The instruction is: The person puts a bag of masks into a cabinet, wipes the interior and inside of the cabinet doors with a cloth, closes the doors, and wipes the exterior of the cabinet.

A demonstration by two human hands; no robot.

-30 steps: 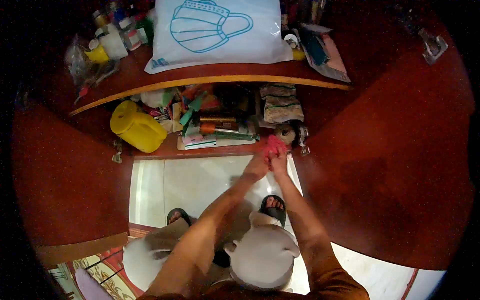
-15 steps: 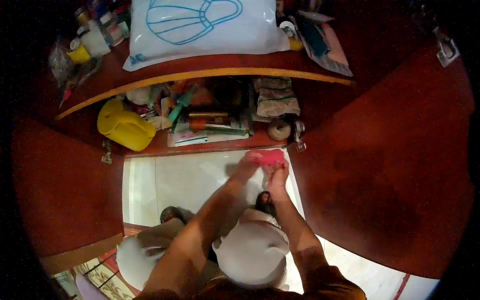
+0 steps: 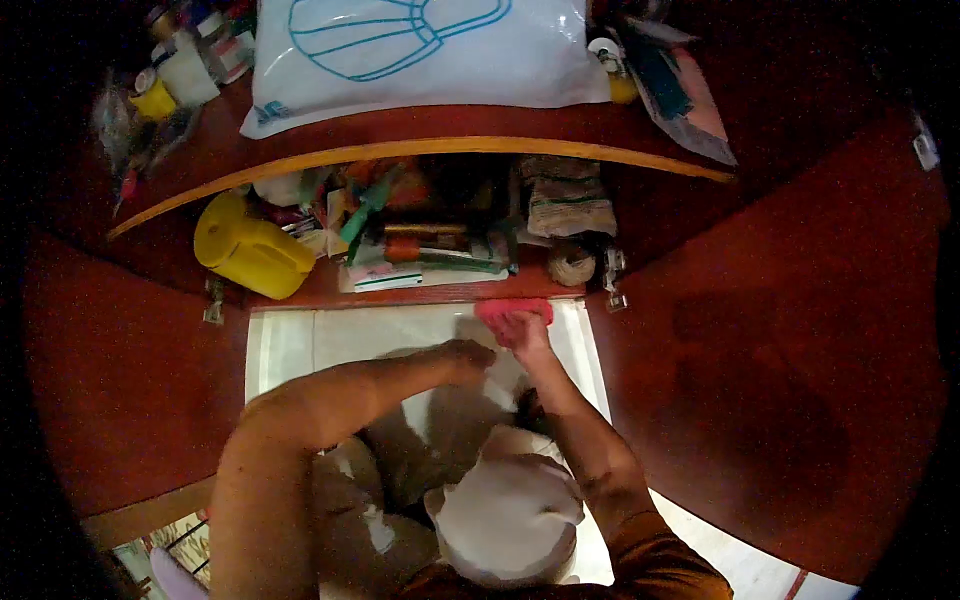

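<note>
A pink cloth [image 3: 513, 312] lies under and in my right hand [image 3: 524, 335], at the front edge of the cabinet's lower shelf [image 3: 440, 294]. My left hand [image 3: 468, 360] is lower and to the left, apart from the cloth; its fingers are blurred and turned away. Just behind the cloth, a ball of twine [image 3: 571, 263] rests on the shelf, with a folded striped cloth [image 3: 568, 200] behind it. Left of the twine are flat packets [image 3: 388, 278] and a clear-and-green package [image 3: 440, 250].
A yellow jug [image 3: 250, 247] lies on the shelf's left part. Above, a white bag with a mask drawing [image 3: 430, 60] sits on the upper shelf [image 3: 400, 148], beside small bottles [image 3: 187, 70] and plastic sleeves [image 3: 680, 95]. The right door [image 3: 770, 370] stands open.
My left hand has let go of the pink cloth and moved down and left. My right hand has moved left with the cloth, along the shelf's front edge.
</note>
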